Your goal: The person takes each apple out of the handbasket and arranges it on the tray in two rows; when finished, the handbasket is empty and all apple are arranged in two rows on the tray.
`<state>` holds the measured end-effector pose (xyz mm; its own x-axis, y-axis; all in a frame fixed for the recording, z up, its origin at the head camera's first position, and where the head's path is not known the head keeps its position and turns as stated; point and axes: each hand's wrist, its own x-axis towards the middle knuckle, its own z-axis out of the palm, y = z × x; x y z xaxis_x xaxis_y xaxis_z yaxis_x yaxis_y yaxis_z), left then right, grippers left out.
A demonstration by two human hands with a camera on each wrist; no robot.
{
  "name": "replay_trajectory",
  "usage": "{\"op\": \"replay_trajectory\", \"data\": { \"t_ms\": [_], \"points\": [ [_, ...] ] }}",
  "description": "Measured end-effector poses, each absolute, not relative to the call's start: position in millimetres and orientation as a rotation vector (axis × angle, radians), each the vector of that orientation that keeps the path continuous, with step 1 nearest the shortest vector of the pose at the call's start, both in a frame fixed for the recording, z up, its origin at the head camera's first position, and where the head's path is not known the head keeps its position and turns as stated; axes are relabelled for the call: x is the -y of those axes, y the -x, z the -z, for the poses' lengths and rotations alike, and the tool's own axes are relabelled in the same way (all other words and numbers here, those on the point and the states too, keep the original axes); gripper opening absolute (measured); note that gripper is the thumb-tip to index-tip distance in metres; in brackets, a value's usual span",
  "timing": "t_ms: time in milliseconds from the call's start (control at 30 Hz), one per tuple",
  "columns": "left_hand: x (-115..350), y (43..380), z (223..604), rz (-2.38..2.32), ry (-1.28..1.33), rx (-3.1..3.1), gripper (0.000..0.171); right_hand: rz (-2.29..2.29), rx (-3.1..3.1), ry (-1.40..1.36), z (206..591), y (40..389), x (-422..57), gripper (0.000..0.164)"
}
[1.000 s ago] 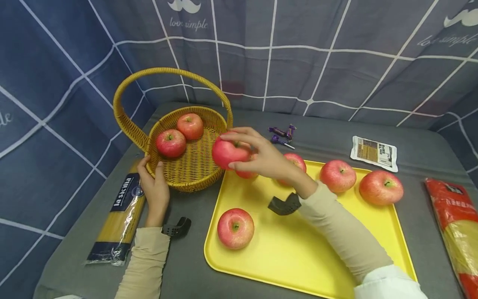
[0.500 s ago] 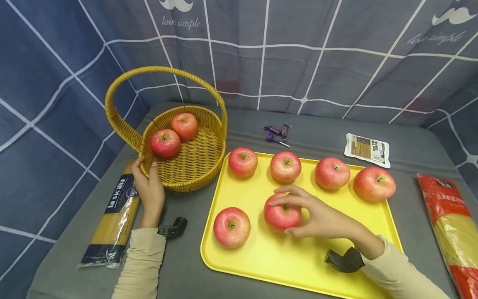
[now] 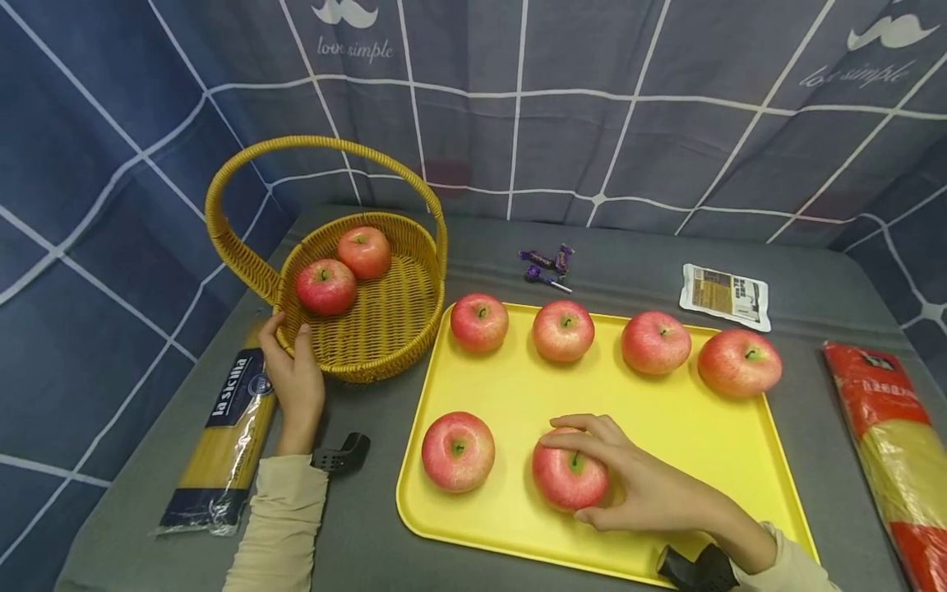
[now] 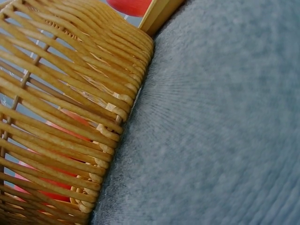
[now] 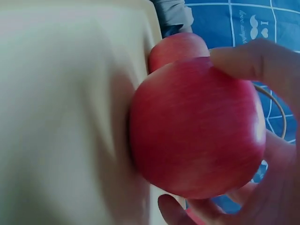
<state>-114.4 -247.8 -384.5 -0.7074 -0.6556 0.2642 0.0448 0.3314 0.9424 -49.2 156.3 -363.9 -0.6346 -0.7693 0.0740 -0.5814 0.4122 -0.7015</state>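
Observation:
My left hand (image 3: 297, 382) grips the near left rim of the round yellow wicker basket (image 3: 370, 370), thumb over the inside. Two red apples lie in the basket; one is the front apple (image 3: 325, 287), the other the back apple (image 3: 364, 252). My right hand (image 3: 629, 473) holds a red apple (image 3: 565, 477) low at the front middle of the yellow tray (image 3: 510, 543), thumb on its near side and fingers over its far side. In the right wrist view this apple (image 5: 197, 131) sits close against the tray surface; whether it bears on it is hard to tell.
Several more apples are on the tray: a row along its back, including one apple (image 3: 563, 330), and one front-left apple (image 3: 458, 451). Around it lie purple-wrapped sweets (image 3: 546, 265), a white pouch (image 3: 725, 296), a red noodle bag (image 3: 888, 444) and a spaghetti pack (image 3: 222, 444).
My right hand has carried its apple from beside the basket down to the front middle of the tray, shifting slightly nearer in the last half second. My left hand stays on the basket rim.

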Motion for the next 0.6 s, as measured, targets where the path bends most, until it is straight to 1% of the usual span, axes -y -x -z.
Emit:
{"op": "replay_trajectory", "data": {
  "t_ms": [233,433,600],
  "points": [
    [249.2,114.7,385.9,1.424,-0.533,1.959,0.04,1.071,-2.354,1.186,371.3,48.8,-158.0,0.077],
    [249.7,114.6,386.0,1.423,-0.525,1.97,0.04,1.081,-2.374,1.156,361.3,53.9,-162.2,0.08],
    [249.2,114.3,385.4,1.416,-0.534,1.971,0.04,1.243,-2.355,1.186,343.2,69.8,-164.2,0.072]
  ]
}}
